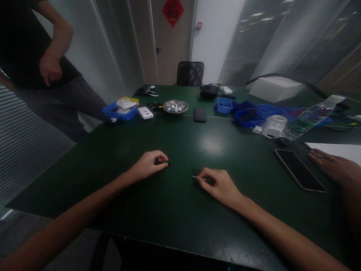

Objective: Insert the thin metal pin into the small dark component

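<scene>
My left hand point(148, 164) is closed in a pinch just above the green table point(118, 210). Between its fingertips is a small dark piece point(169, 163), too small to make out its kind. To the right and a little nearer me, my right hand point(218, 184) pinches a thin silvery pin-like piece point(193, 176), whose tip points left toward the other hand. The two hands are apart, and the pieces do not touch. Fingers cover most of both pieces.
Another person's hand point(335, 165) rests at the right beside a phone point(300, 171). Farther back are a metal bowl point(175, 107), a black flat case point(199, 114), blue trays point(124, 113) and a clear bottle point(310, 118). A person point(42, 67) stands at the left.
</scene>
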### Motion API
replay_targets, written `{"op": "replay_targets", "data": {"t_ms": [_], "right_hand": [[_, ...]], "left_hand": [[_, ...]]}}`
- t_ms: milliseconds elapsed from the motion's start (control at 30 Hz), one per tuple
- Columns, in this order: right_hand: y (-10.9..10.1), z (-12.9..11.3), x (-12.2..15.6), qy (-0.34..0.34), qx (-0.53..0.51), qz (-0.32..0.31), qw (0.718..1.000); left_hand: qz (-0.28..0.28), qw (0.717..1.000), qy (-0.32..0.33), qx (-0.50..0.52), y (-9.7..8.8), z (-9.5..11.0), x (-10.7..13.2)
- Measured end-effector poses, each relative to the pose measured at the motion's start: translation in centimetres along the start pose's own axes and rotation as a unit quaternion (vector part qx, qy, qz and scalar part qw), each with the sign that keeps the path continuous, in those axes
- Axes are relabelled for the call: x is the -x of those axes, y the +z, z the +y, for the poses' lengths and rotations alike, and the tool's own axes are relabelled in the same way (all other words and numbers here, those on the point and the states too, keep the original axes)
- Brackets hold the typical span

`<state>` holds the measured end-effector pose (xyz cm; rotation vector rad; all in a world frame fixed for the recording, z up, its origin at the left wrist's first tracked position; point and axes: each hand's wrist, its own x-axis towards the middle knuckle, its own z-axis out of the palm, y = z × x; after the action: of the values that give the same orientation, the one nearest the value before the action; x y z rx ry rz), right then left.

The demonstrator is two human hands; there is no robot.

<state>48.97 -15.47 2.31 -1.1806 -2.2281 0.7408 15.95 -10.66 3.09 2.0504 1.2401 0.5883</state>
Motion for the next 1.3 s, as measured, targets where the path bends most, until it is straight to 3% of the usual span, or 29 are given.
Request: {"op": "replay_targets", "data": {"t_ms": [133, 267, 667, 1067, 1300], "right_hand": [[-0.2, -0.3, -0.1, -0.003, -0.013, -0.003, 1.000], [-0.4, -0.2, -0.2, -0.012, -0.011, 0.000, 1.000], [-1.0, -0.2, -0.4, -0.013, -0.008, -0.018, 1.000], [0.8, -0.8, -0.8, -0.052, -0.035, 0.009, 0.998], [-0.7, -0.3, -0.1, -0.013, -0.029, 0.037, 0.999]], "left_hand": [[-0.045, 0.993, 0.108, 0.019, 4.9, 3.9, -1.2], [-0.044, 0.989, 0.138, 0.023, 6.7, 4.4, -1.7], [-0.031, 0.988, 0.151, 0.013, 6.7, 4.4, -1.5], [-0.038, 0.986, 0.161, 0.005, 6.9, 4.4, -1.5], [-0.048, 0.990, 0.130, -0.017, 5.5, 4.3, 2.8]]}}
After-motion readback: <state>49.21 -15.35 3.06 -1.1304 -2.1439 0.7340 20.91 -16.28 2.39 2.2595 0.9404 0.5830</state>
